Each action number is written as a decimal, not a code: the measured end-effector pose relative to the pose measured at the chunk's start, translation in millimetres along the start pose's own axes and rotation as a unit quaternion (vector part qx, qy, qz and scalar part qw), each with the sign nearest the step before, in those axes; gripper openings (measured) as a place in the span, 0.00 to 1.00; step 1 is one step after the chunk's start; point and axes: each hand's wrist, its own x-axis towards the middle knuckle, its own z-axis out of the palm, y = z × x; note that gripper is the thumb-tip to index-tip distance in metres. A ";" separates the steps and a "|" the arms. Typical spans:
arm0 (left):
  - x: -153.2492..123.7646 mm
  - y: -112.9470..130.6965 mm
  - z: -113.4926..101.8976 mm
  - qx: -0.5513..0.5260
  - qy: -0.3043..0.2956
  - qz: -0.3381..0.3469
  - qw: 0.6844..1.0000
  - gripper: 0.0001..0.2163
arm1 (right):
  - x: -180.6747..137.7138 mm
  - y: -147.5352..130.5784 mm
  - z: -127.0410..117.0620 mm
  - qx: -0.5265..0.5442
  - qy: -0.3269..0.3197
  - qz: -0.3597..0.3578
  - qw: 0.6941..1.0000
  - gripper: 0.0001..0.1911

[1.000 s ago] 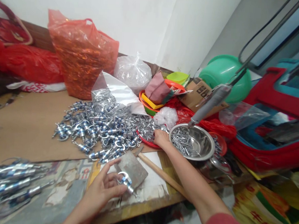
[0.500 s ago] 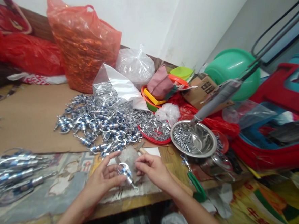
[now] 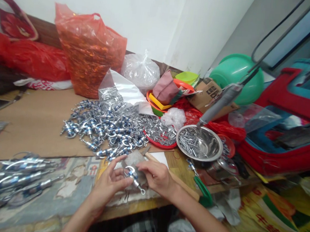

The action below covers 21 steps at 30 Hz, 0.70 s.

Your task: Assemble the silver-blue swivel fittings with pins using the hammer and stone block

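My left hand pinches a small silver and blue metal clasp with a hook at one end and a ring at the other. It is held over a grey stone block at the table's front edge. My right hand is closed at the same clasp from the right, fingertips on its upper part; any small part between them is too small to make out. A heap of the same silver and blue clasps lies just beyond my hands on brown cardboard.
A steel bowl of screws sits right of a red tray of small silver parts. A wooden hammer handle and green-handled tool lie to the right. Finished clasps pile at left. Plastic bags and basins crowd the back.
My right hand came back from the red tray of small parts to the clasp in my left hand, and now closes on it. The left hand kept its hold.
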 end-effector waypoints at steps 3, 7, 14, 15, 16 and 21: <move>-1.4 2.3 1.2 0.007 0.007 0.003 1.000 0.34 | -7.7 -0.7 7.9 -0.011 0.021 0.007 1.000 0.10; -2.0 3.0 2.0 0.014 0.007 0.010 1.000 0.33 | -13.7 -7.1 11.0 -0.047 0.001 -0.016 0.999 0.10; -1.3 1.6 2.1 0.001 0.004 0.004 1.000 0.33 | -17.1 -11.0 11.9 -0.040 0.031 -0.030 0.998 0.11; -1.4 1.7 2.1 -0.001 0.003 0.002 1.000 0.34 | -16.8 -10.5 12.7 -0.037 0.047 -0.031 0.998 0.11; -1.5 1.7 2.1 -0.002 0.003 0.001 1.000 0.33 | -16.1 -10.4 13.1 -0.038 0.057 -0.032 0.997 0.10; -1.5 1.5 2.2 -0.006 0.000 -0.001 1.000 0.34 | -10.6 -19.0 8.1 -0.078 -0.029 -0.040 0.996 0.10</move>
